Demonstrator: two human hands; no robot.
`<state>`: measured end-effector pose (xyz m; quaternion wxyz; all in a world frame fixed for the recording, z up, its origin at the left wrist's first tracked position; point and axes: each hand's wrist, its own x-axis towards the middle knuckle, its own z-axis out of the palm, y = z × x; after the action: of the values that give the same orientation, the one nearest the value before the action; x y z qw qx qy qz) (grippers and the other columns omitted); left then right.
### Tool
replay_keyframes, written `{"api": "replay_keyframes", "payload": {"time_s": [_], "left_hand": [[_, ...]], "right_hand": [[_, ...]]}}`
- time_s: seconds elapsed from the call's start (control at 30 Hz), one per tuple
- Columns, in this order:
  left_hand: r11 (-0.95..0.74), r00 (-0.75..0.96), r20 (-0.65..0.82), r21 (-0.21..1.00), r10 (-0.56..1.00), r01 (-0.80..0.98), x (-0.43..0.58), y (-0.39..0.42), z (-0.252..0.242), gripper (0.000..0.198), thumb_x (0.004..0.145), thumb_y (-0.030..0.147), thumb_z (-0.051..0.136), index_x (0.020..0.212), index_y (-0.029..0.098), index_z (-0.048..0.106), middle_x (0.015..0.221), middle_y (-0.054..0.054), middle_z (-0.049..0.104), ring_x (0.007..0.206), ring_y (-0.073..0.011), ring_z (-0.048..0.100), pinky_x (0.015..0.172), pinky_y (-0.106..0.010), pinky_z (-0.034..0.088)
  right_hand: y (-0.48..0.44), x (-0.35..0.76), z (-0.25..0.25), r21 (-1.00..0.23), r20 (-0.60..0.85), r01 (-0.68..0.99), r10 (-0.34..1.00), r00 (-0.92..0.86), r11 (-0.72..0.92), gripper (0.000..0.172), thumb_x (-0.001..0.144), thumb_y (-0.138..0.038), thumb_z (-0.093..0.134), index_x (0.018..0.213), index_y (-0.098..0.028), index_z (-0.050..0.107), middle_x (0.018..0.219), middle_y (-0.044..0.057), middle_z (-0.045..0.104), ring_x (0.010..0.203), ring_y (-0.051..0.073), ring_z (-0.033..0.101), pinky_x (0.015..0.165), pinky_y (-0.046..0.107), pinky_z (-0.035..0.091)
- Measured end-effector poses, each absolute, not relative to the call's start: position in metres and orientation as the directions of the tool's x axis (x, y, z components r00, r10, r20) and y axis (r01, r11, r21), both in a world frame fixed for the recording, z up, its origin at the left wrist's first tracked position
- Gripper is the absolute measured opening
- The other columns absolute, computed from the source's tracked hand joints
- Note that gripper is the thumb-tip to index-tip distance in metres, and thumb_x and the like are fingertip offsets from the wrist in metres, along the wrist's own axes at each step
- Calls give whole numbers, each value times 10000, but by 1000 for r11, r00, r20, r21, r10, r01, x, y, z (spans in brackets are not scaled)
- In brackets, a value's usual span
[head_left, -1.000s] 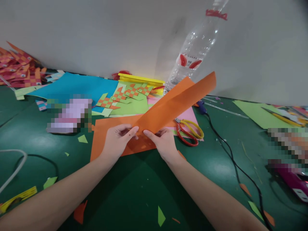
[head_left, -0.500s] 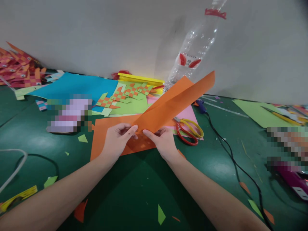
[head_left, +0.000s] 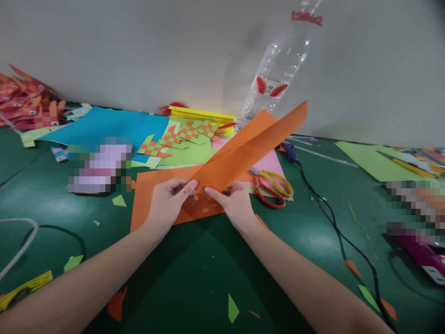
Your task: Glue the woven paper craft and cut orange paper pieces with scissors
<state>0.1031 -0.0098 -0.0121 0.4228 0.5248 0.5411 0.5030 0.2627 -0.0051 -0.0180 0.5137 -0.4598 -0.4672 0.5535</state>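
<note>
Both hands pinch the near end of a folded sheet of orange paper (head_left: pixel 250 148), raised at a slant toward the upper right. My left hand (head_left: pixel 170 199) has its thumb on the lower left corner; the fingers curl behind. Close by, my right hand (head_left: pixel 234 202) grips the lower edge, thumb on top and fingers partly hidden beneath the paper. Another orange sheet (head_left: pixel 144 199) lies flat on the table under the hands. Just right of my right hand rest scissors (head_left: pixel 273 188) with one red and one yellow handle.
Woven paper fish (head_left: pixel 172 137) lie on green paper behind the hands, beside a blue sheet (head_left: pixel 139 121). A clear plastic bottle (head_left: pixel 278 69) leans at the wall. Left is a blurred phone (head_left: pixel 104 167); right, a glue gun (head_left: pixel 289 152) with a black cable (head_left: pixel 333 218). Paper scraps dot the table.
Almost nothing differs. The view has shifted very slightly; both hands keep their pinch on the folded orange paper in the same place.
</note>
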Motion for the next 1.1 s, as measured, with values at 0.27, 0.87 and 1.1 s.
{"api": "replay_keyframes", "payload": {"time_s": [0.27, 0.87, 1.1], "left_hand": [[-58, -70, 67, 991, 995, 119, 103, -10, -11, 263, 774, 417, 701, 701, 167, 669, 582, -11, 676, 588, -155, 653, 658, -258, 532], [-59, -143, 63, 998, 988, 32, 102, -7, -19, 255, 766, 415, 711, 736, 167, 661, 526, 25, 591, 503, -116, 568, 547, -225, 468], [-37, -142, 47, 997, 989, 74, 104, -11, -13, 263, 763, 411, 710, 758, 149, 682, 521, 9, 624, 502, -133, 613, 570, -239, 503]], "right_hand": [[-5, 263, -18, -991, -25, -127, 999, -44, -31, 292, 634, -383, 807, 845, -193, 738, 895, 68, 768, 794, 240, 734, 744, 399, 609], [-8, 261, -20, -996, -55, -55, 985, -162, -65, 251, 741, -429, 717, 813, -193, 673, 710, 17, 727, 593, 149, 678, 628, 308, 581], [-10, 262, -16, -995, 86, 37, 990, -109, 90, 271, 843, -472, 599, 775, -216, 540, 582, -51, 571, 484, 97, 544, 536, 253, 471]]}}
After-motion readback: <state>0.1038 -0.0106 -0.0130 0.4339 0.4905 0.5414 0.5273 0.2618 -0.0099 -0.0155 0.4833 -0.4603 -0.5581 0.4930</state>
